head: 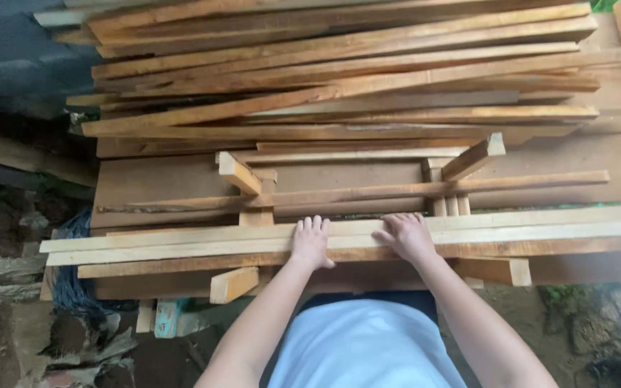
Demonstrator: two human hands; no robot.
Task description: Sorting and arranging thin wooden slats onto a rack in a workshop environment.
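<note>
1. Outdoors, it looks like: bare dirt ground (pixel 8 338) below me on the left, scraps lying on it, and a dark wall (pixel 16 50) rising at the upper left.
2. Wood fills nearly everything ahead. A broad brown counter (pixel 159 183) of flat boards carries it all.
3. At the far side sits a loose stack of long planks (pixel 339 79), pale to orange-brown, lying crosswise and fanned at slight angles.
4. Nearer, short pale blocks (pixel 238 174) stand tilted under a thin strip (pixel 368 192) that runs left to right.
5. Closest to me, a bundle of long pale slats (pixel 181 244) lies side by side along the counter's near edge, ends jutting past it on both sides.
6. My left hand (pixel 310 243) is flat on those slats, fingers together and pointing away, gripping nothing.
7. My right hand (pixel 407 237) rests just beside it on the same slats, fingers spread a little, palm down, nothing held.
8. Blue cord (pixel 73 287) hangs in a tangle off the counter's left corner.
9. Greenery (pixel 562 294) peeks in at the lower right.
</note>
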